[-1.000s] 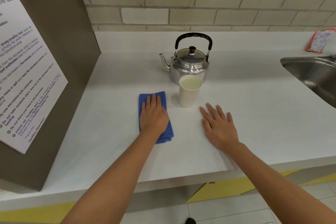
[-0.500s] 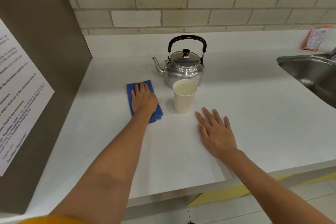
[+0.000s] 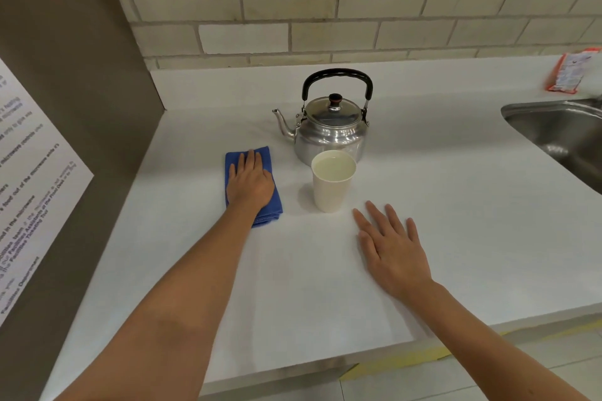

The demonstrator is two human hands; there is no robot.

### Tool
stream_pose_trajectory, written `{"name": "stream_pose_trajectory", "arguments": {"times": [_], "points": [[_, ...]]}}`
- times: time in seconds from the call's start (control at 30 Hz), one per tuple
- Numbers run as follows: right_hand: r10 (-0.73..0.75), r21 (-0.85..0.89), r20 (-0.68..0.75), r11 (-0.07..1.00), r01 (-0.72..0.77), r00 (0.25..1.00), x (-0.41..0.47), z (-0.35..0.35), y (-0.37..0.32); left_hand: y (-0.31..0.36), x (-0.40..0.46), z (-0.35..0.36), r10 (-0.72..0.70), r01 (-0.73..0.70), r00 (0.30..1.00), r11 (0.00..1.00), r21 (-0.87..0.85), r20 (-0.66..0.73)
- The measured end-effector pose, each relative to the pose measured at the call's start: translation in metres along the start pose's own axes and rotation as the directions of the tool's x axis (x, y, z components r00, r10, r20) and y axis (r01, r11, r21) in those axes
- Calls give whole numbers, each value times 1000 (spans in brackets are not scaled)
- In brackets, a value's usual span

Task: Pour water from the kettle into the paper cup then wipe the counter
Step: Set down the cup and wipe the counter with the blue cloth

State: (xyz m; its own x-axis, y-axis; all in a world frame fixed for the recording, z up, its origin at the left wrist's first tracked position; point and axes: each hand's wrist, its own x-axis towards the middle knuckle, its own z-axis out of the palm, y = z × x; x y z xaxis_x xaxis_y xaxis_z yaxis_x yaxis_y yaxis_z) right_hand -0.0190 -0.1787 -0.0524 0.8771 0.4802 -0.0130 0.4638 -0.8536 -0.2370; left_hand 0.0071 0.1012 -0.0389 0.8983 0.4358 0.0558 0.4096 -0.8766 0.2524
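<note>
A shiny metal kettle (image 3: 332,135) with a black handle stands upright at the back of the white counter (image 3: 462,225), its spout pointing left. Just in front of it stands a white paper cup (image 3: 332,194), filled with water almost to the rim. Left of the cup lies a folded blue cloth (image 3: 276,205). My left hand (image 3: 249,182) presses flat on the cloth, fingers together, covering most of it. My right hand (image 3: 391,251) rests flat on the counter in front and right of the cup, fingers spread, holding nothing.
A steel sink (image 3: 560,130) is set into the counter at the right. An orange-and-white packet (image 3: 571,72) lies behind it by the brick wall. A brown side panel with a printed notice (image 3: 35,205) closes off the left. The counter's front edge runs below my forearms.
My left hand has slid the blue cloth away from me, from beside the cup's front to a spot further back near the kettle's spout. Right hand, cup and kettle stay put.
</note>
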Motion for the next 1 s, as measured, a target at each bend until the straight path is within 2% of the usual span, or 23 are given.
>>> {"name": "stream_pose_trajectory", "arguments": {"times": [0.53, 0.7, 0.83, 1.0], "points": [[6, 5, 27, 1000, -6, 1000, -1, -4, -3, 2, -6, -4, 19, -20, 1000, 1000, 21, 21], [13, 33, 47, 999, -14, 999, 0, -10, -6, 13, -43, 3, -125, 125, 992, 992, 0, -4], [32, 31, 44, 999, -34, 998, 5, -21, -9, 16, -57, 5, -120, 117, 991, 992, 42, 58], [67, 49, 50, 996, -70, 997, 22, -53, -12, 28, -65, -9, -170, 182, 980, 976, -116, 106]]}}
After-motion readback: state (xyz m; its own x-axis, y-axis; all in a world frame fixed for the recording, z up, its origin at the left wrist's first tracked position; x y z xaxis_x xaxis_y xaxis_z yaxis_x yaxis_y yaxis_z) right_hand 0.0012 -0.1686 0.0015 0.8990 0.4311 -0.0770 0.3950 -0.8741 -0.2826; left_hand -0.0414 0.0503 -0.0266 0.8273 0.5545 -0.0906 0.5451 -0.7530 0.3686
